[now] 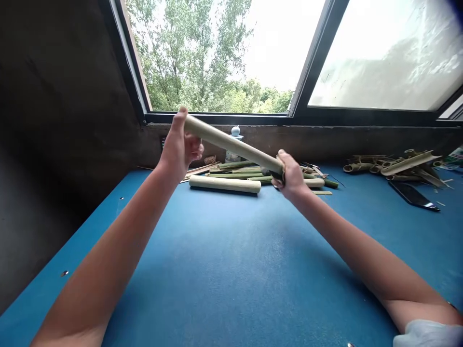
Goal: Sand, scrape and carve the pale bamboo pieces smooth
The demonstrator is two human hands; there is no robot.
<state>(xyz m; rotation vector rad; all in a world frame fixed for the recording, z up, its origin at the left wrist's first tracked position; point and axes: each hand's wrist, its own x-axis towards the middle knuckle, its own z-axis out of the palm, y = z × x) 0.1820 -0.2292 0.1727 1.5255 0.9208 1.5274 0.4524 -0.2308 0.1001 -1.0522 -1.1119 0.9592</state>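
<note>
A pale peeled bamboo tube (233, 144) is held up above the back of the table, slanting from upper left to lower right. My left hand (183, 140) is closed on its upper left end, thumb at the tip and fingers curled beneath. My right hand (291, 174) wraps the lower right end. Something dark shows under the tube beside my right fingers; I cannot make out what it is. Behind and below the raised tube, a second pale bamboo tube (224, 184) lies on the blue table (231, 260).
Green bamboo lengths (235, 169) and thin strips lie along the wall. On the right are a heap of split bamboo pieces (408, 166) and a flat black object (413, 195). A pale ornament (235, 132) stands below the window (217, 58).
</note>
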